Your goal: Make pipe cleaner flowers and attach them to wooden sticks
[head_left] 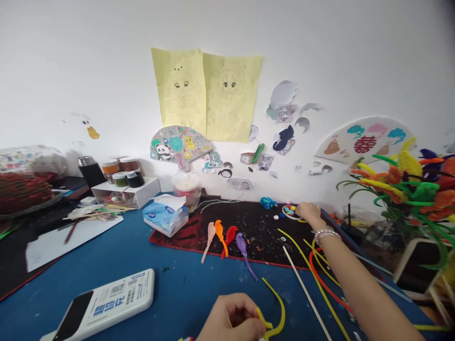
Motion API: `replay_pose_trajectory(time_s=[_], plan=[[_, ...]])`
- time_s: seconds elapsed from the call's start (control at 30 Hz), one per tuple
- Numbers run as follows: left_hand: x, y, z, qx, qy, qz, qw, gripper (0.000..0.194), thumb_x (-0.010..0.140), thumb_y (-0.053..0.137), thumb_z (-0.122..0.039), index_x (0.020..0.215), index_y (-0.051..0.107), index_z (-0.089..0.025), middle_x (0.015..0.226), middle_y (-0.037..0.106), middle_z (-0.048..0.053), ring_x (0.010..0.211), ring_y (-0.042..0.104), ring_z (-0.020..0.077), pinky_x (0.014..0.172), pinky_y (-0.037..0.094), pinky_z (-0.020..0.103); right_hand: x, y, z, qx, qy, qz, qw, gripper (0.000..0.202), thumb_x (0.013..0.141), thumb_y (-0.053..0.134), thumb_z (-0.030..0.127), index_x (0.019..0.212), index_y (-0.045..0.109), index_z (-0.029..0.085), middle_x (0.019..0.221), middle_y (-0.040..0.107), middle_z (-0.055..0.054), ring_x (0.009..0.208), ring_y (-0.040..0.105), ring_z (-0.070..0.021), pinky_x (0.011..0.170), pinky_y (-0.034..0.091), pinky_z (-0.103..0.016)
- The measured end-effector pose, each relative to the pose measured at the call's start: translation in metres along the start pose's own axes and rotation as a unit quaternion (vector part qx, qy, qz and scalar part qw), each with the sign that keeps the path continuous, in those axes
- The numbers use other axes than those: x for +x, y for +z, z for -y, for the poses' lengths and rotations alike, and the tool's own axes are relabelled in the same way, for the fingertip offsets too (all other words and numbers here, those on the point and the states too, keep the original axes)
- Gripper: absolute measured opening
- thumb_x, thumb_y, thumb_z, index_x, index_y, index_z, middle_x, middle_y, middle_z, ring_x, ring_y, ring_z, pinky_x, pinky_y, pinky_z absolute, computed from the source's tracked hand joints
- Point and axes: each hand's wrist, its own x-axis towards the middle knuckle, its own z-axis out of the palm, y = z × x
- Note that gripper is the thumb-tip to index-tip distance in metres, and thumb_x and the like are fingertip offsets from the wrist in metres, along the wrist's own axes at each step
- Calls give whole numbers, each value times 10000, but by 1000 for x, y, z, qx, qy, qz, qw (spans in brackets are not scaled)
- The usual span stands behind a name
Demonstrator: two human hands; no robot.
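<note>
My left hand [236, 319], low in the middle, pinches a yellow pipe cleaner [283, 308] whose free end curves up to the right. At the back right, my right hand [308, 211], a beaded bracelet on its wrist, reaches to the edge of a small dish [288, 217] of colourful pom-poms. Its fingers look curled together; whatever is between them is hidden. Between the hands lie coiled pipe-cleaner pieces: pale pink [211, 232], orange [218, 229], red [231, 233] and purple [241, 242]. Long yellow pipe cleaners [309, 263] and a red one [313, 267] pass under my right arm.
A thin wooden stick [302, 284] lies before my right forearm. Left are a tissue pack [165, 218], a white power bank [121, 298] and jars [121, 178] on a box. A pipe-cleaner bouquet [408, 184] stands right. A blue pom-pom bundle [268, 203] rests at the back.
</note>
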Motion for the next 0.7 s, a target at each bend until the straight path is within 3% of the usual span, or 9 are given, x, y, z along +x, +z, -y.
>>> replay_pose_trajectory(time_s=[0.1,0.23,0.3,0.37,0.43,0.47,0.53,0.6,0.7], plan=[[-4,3,-2,20,11,-5,1000,154,600,635,-232,635,529,-126,528,499,-21,456,383,48,454,242,188,-6,-18,6,-37,16,31,999,274,859,507,311,1059,536,125,1060,552,-79,925,550,-180,803,456,-391],[-10,8,-6,56,24,-8,998,145,620,609,-247,635,526,-130,494,454,-47,377,288,26,393,179,192,-30,-56,22,-37,-26,24,999,202,832,501,246,916,609,97,897,615,-120,901,542,-210,824,377,-363],[-12,9,-7,67,34,-15,997,164,637,598,-276,637,518,-132,474,423,-57,371,278,28,384,163,190,-65,-79,29,-26,-61,21,998,223,828,453,208,984,599,144,923,626,-96,861,548,-183,793,367,-307],[-12,8,-6,69,53,-22,996,208,660,593,-328,645,503,-141,435,357,-78,365,266,34,383,151,189,-120,-104,33,-21,-101,20,994,256,807,446,189,1022,584,181,872,640,-62,810,552,-171,814,341,-306],[-10,7,-5,60,76,-40,994,246,670,600,-373,672,496,-150,432,325,-90,368,253,35,391,146,186,-189,-130,28,-15,-239,-10,971,290,806,418,154,1053,568,176,867,641,-74,827,555,-189,887,288,-370],[-9,6,-4,58,85,-44,994,259,671,607,-385,675,493,-152,437,320,-92,372,245,34,395,144,185,-224,-142,22,-23,-278,-25,960,287,810,412,157,1049,570,182,861,640,-80,837,555,-199,923,256,-403],[-7,6,-2,56,96,-49,993,269,681,609,-397,687,493,-155,446,310,-93,386,236,38,403,158,184,-290,-163,-5,-41,-276,-31,960,289,823,413,176,1073,554,217,855,639,-74,829,565,-197,952,236,-425],[-6,5,0,63,101,-43,992,274,701,597,-408,701,493,-155,447,295,-94,394,229,43,409,172,184,-340,-177,-50,-47,-209,-53,975,254,821,427,215,1040,552,241,816,639,-65,756,583,-190,927,284,-424],[-5,5,2,84,104,-23,991,281,738,566,-423,737,502,-150,463,283,-93,403,226,43,418,185,181,-380,-190,-140,-33,-52,-64,996,242,805,405,289,995,539,220,756,629,-104,686,594,-226,715,419,-380]])
